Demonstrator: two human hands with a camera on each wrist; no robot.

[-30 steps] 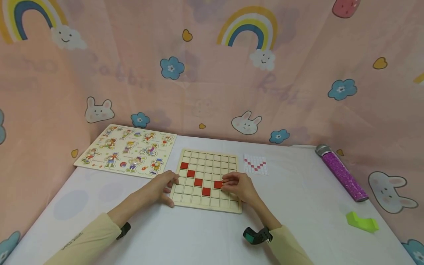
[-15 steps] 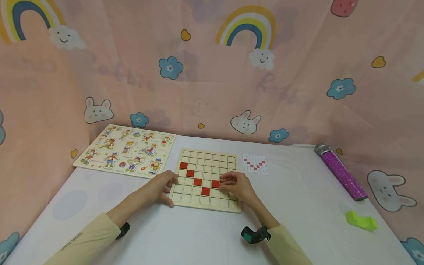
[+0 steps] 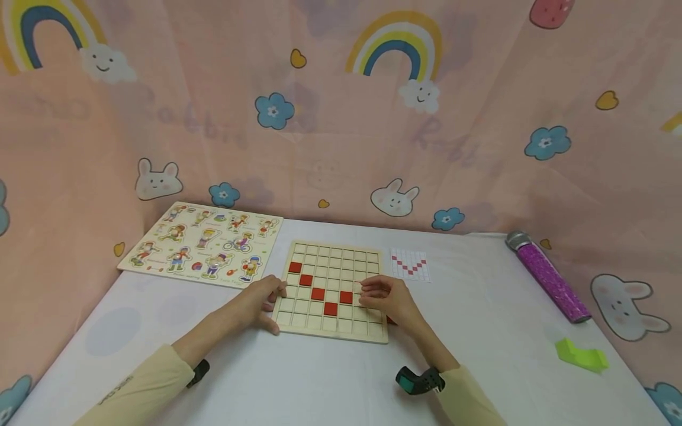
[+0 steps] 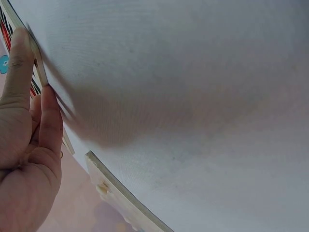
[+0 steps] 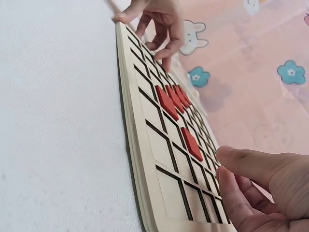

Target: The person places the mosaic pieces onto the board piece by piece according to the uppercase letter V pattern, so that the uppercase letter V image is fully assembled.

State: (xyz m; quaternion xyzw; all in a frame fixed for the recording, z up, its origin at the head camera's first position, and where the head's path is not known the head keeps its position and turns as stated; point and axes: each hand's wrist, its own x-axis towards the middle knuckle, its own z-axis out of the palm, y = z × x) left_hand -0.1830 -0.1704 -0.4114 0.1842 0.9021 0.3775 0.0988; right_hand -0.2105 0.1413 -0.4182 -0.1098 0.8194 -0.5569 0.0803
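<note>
A wooden grid board lies on the white table, with several red square tiles in its cells in a slanting pattern. At its left side my left hand grips the board's edge; the left wrist view shows thumb and fingers against that edge. My right hand hovers over the board's right part, just right of a red tile, its loosely bent fingers holding nothing. In the right wrist view that tile stands apart from my fingertips. Another red piece peeks out beneath my right hand.
A pattern card with a red V of squares lies behind my right hand. To the left is a picture puzzle board. Far right are a purple glittery microphone and a lime-green curved piece. A pink printed cloth hangs behind.
My right hand first slid a red tile slightly left, then let go of it and drew back to the right. My left hand keeps its place on the board.
</note>
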